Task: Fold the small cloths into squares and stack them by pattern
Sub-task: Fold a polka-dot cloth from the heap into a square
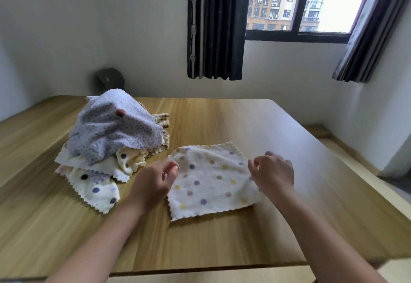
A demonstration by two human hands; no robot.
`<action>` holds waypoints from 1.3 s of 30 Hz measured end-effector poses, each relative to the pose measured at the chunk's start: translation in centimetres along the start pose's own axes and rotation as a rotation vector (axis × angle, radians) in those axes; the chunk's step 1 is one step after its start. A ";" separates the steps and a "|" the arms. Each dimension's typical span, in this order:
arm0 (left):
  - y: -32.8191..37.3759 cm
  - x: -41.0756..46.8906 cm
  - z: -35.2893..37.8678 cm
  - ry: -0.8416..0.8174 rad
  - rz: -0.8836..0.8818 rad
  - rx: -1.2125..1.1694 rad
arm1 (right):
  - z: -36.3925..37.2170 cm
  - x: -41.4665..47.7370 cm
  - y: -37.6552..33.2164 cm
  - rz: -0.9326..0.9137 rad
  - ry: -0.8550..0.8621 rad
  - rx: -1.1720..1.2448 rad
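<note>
Barely started by the look of it: no folded squares or sorted stacks anywhere in view, just one pastel polka-dot cloth point(211, 180) spread flat and unfolded on the wooden table point(244, 122) right in front, plus a heap of loose cloths point(104, 167) off to the left with a lavender speckled cloth point(115, 127) draped on top and a checked cloth point(162, 119) poking out behind. Pretty much all the folding and sorting left to do. Pinching the polka-dot cloth's left edge near the far corner with the left hand point(153, 182), curling the right hand point(274, 173) over its right edge, seemingly gripping, hands well apart.
</note>
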State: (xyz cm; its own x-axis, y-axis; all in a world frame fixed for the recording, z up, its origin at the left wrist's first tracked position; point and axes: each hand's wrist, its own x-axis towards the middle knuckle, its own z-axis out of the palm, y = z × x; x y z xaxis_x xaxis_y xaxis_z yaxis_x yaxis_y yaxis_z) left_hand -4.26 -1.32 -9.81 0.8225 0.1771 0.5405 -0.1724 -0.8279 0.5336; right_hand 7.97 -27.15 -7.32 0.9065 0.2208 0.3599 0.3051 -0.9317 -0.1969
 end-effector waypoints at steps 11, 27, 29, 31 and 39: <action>0.2 3.9 3.8 -0.325 -0.350 0.378 | 4.4 4.6 -3.3 -0.404 -0.508 0.124; 0.7 8.3 8.2 -0.469 -0.385 0.535 | 6.4 6.1 -1.9 -0.234 -0.506 -0.011; 0.0 8.6 8.0 -0.524 -0.400 0.532 | 6.4 6.1 -1.8 -0.235 -0.516 -0.008; -0.6 8.6 7.6 -0.564 -0.392 0.550 | 6.2 6.2 -1.3 -0.216 -0.529 -0.002; -1.5 7.9 6.5 -0.518 -0.385 0.543 | 5.9 7.4 -1.1 -0.197 -0.522 0.030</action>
State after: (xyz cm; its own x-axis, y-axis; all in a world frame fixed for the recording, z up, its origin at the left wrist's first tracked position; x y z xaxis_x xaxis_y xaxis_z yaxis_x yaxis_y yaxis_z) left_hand 5.97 -2.15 -10.53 0.9382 0.3422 -0.0524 0.3461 -0.9242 0.1613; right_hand 16.02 -22.84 -9.83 0.8531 0.5110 -0.1056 0.4851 -0.8513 -0.2001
